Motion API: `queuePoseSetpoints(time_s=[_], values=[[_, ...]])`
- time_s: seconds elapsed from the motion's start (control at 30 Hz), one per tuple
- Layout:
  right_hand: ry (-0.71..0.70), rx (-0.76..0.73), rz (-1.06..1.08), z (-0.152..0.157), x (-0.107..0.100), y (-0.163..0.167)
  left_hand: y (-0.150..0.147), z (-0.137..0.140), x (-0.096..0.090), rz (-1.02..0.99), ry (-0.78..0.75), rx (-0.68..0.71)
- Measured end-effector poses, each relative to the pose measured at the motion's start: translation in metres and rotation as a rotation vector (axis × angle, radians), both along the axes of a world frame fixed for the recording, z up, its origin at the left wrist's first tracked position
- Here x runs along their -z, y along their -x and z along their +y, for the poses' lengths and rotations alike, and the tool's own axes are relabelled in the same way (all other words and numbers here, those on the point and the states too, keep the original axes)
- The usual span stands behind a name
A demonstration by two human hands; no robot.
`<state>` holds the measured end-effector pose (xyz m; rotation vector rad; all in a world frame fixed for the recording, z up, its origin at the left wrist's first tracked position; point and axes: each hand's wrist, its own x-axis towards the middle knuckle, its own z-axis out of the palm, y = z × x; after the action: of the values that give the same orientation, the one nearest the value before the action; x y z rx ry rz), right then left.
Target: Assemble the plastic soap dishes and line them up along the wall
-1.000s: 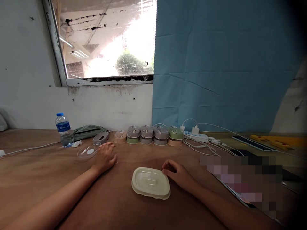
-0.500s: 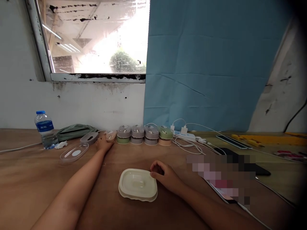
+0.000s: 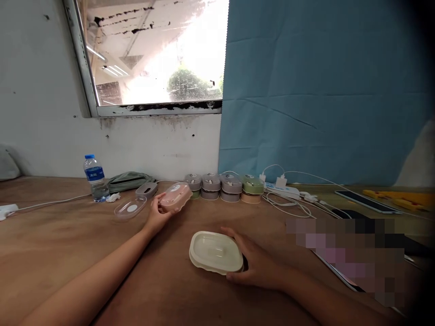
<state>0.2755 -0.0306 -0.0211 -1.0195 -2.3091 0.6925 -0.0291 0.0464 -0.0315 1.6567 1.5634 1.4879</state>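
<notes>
My left hand [image 3: 161,216] is closed around the near left side of a pink oval lid [image 3: 176,195] with a round sticker on top. The lid is tilted and raised off the table. On the right, my right hand [image 3: 249,256] grips the right end of a cream-coloured shallow box [image 3: 214,251], thumb at its near edge and fingers at the far one. The box has a recessed top and a wavy lower rim. Left of my left hand lie a clear oval cover [image 3: 131,208] with a white sticker and a grey oval piece [image 3: 146,190] with a dark slot.
Several stacked two-tone boxes [image 3: 231,188] line the wall. A water bottle [image 3: 96,181], crumpled tissue [image 3: 113,197] and green pouch [image 3: 129,181] stand left. Rightward are a power strip [image 3: 282,190] with tangled cables [image 3: 288,206], a phone [image 3: 367,202] and a blurred-out area.
My left hand has lifted the pink lid and brought it nearer and to the right. My right hand has gone from touching the cream box's corner to gripping its right end. The view has turned left.
</notes>
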Motion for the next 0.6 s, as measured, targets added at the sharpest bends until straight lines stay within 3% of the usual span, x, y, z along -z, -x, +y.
queuePoseSetpoints(time_s=[0.1, 0.3, 0.4, 0.5, 0.6], values=[[-0.102, 0.025, 0.005, 0.000, -0.003, -0.004, -0.016, -0.003, 0.000, -0.034, -0.009, 0.252], [-0.253, 0.005, 0.105, -0.006, -0.013, -0.006, -0.046, -0.016, 0.004, 0.207, -0.089, 0.495], [-0.351, -0.044, 0.101, -0.008, -0.012, -0.004, -0.051, -0.021, 0.003, 0.274, -0.045, 0.638], [-0.425, -0.053, 0.083, -0.007, -0.006, -0.002, -0.045, -0.026, -0.002, 0.308, 0.024, 0.703], [-0.345, 0.029, 0.145, -0.002, 0.001, -0.003, -0.034, -0.036, -0.015, 0.386, -0.119, 0.640]])
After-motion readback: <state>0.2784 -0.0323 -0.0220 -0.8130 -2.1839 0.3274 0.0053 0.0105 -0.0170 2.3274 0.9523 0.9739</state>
